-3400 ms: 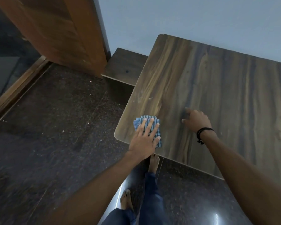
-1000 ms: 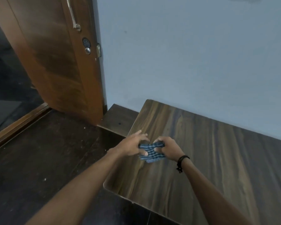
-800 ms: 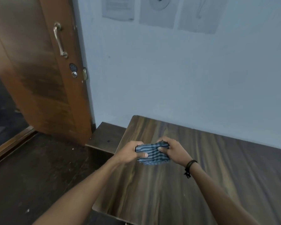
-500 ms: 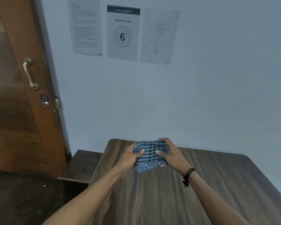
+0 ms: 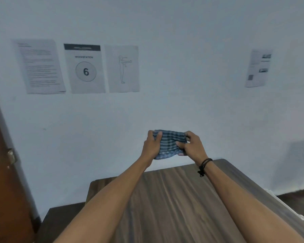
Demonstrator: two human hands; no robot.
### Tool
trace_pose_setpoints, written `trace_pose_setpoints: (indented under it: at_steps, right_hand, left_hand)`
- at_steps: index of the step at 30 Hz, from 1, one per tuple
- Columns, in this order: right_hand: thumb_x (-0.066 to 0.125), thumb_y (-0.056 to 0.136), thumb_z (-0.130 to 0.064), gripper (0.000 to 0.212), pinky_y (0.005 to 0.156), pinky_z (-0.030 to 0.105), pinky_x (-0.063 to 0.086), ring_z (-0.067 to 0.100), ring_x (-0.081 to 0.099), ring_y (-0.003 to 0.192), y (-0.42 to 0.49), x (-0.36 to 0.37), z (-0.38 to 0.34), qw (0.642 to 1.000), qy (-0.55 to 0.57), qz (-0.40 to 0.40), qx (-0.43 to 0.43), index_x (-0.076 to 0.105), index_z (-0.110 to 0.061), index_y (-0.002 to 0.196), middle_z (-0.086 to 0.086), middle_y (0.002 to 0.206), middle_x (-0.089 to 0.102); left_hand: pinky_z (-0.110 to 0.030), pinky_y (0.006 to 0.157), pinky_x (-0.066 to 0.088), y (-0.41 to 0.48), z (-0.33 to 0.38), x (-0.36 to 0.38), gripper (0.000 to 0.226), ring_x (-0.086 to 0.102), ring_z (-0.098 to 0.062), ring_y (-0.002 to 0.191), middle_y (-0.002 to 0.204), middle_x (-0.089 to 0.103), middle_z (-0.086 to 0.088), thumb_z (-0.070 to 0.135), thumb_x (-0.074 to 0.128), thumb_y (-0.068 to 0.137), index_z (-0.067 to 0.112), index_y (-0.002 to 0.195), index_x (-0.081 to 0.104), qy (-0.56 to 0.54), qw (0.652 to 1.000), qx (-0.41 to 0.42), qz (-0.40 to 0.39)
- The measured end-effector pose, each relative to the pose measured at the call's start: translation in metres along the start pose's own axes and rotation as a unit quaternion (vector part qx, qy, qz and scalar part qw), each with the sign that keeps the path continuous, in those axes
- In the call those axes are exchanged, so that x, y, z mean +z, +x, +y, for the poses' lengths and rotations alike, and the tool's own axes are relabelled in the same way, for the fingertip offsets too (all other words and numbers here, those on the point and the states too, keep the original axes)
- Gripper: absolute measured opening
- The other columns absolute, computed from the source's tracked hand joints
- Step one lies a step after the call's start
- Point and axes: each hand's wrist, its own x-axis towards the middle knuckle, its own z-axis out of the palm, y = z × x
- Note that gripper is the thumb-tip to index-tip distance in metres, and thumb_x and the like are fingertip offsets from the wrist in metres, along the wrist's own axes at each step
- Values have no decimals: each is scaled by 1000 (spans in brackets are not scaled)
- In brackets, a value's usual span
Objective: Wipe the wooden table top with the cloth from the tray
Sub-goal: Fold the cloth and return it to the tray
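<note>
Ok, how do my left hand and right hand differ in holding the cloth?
The right hand has a black band at its wrist; the left hand has a bare wrist. The left hand takes the cloth at its left side, the right hand at its right side. The left hand's thumb sits near the cloth's top edge; the right hand's thumb presses lower, about mid-cloth. Shared: both pinch the cloth, held up off the table.

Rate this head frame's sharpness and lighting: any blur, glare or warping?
Head view: dim, even light, no glare; small print on the sheets is smeared, only the 6 reads clearly; cloth stripes soft; table grain streaked; wide-angle bends the outer sheets; faint shadow on wall at right.
</note>
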Motion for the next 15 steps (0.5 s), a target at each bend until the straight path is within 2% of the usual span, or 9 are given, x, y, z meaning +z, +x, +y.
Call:
trace_pose_setpoints:
  at_steps: [4, 7, 11, 15]
  right_hand:
    - [73, 87, -5, 15, 80, 46, 61, 31, 70, 93, 11, -39, -12, 999, -24, 30, -5, 61, -7, 95, 8, 95, 72]
    - [75, 87, -6, 16, 83, 50, 60, 33, 71, 95, 18, -77, -17, 999, -24, 42, -10, 61, -7, 96, 12, 99, 73]
    - [71, 90, -1, 15, 76, 40, 60, 30, 72, 90, 20, -137, -16, 999, -4, 45, -14, 61, -10, 96, 11, 96, 73]
    - [68, 93, -3, 18, 69, 32, 58, 23, 71, 85, 23, -208, -7, 999, -13, 52, 6, 59, -5, 109, 11, 100, 73]
  left_hand:
    - [-27, 80, 47, 11, 29, 31, 37, 62, -19, 98, 114, 63, -2, 49, 36, 105, 17, 122, 45, 51, 997, 57, 9]
    - [-28, 76, 48, 15, 47, 61, 37, 63, -19, 96, 111, 64, -2, 51, 36, 105, 18, 119, 46, 54, 995, 81, 7]
    - [-20, 66, 44, 22, 72, 115, 38, 61, -16, 92, 108, 63, -1, 50, 37, 105, 16, 118, 48, 64, 992, 104, -2]
    - [-18, 61, 41, 28, 91, 185, 36, 60, -13, 87, 102, 64, 1, 49, 39, 105, 16, 114, 51, 71, 991, 116, 4]
